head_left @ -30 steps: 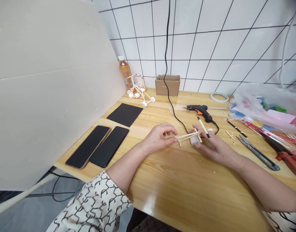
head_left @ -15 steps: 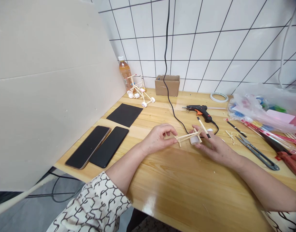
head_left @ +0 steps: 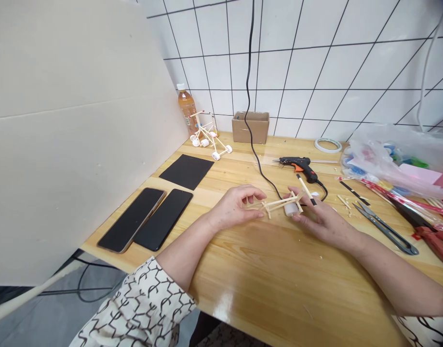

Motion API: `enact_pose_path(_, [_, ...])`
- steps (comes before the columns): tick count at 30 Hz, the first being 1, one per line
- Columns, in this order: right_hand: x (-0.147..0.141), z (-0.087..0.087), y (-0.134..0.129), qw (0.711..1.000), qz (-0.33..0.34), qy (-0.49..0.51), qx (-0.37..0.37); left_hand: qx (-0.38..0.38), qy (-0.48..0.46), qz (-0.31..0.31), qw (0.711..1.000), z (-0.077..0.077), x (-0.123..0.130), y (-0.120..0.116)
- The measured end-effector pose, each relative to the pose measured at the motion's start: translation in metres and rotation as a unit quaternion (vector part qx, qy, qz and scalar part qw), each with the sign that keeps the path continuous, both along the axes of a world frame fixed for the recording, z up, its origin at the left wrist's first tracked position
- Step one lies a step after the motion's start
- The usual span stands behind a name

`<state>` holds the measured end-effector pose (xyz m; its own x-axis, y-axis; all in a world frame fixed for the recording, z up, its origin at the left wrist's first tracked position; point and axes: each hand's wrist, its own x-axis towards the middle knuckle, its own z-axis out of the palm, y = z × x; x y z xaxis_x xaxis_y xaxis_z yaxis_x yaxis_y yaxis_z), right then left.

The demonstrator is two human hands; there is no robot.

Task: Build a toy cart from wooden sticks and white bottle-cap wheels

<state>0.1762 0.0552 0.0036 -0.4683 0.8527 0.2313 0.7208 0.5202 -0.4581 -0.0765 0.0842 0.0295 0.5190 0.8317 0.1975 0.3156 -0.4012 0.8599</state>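
Note:
A small frame of thin wooden sticks (head_left: 279,204) lies between my two hands over the wooden table. My right hand (head_left: 324,219) holds its right end, where a white cylinder (head_left: 291,208) sits under the sticks and a dark-tipped stick (head_left: 306,190) slants up across it. At the left end, the curved fingers of my left hand (head_left: 239,208) are apart around the frame's tip; whether they touch it is hard to tell.
Two phones (head_left: 132,219) and a black sheet (head_left: 187,171) lie left. Behind are a bottle (head_left: 187,108), a stick model with white wheels (head_left: 207,135), a cardboard box (head_left: 250,127) and a glue gun (head_left: 297,166). Snips (head_left: 387,229), pliers (head_left: 427,231) and a plastic bag (head_left: 405,159) are right.
The fingers of my left hand have loosened and spread slightly at the frame's left end. My right hand and the frame have hardly moved.

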Motion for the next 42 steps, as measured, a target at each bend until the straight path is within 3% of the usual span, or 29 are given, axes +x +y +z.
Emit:
enact_pose_path(7, [-0.001, 0.003, 0.000, 1.000, 0.000, 0.004, -0.015, -0.103, 0.029, -0.002, 0.994, 0.007, -0.015, 0.004])
enact_pose_path(14, [-0.001, 0.006, -0.001, 1.000, -0.003, -0.004, -0.022, -0.134, 0.062, 0.000, 0.989, -0.007, -0.028, 0.015])
enact_pose_path(20, [0.001, -0.002, -0.001, 1.000, -0.001, 0.012, -0.005, -0.109, 0.074, -0.001, 0.991, -0.014, -0.029, 0.016])
enact_pose_path(27, [-0.001, 0.002, 0.000, 1.000, -0.006, 0.009, -0.012, -0.064, 0.105, 0.025, 0.992, -0.006, -0.026, 0.012])
enact_pose_path(36, [-0.002, 0.006, 0.000, 1.000, -0.002, 0.005, -0.024, -0.012, 0.123, 0.121, 0.985, 0.004, -0.024, 0.011])
enact_pose_path(42, [0.001, 0.002, 0.001, 1.000, 0.000, -0.001, -0.017, -0.056, 0.074, 0.074, 0.993, -0.010, -0.023, 0.012])
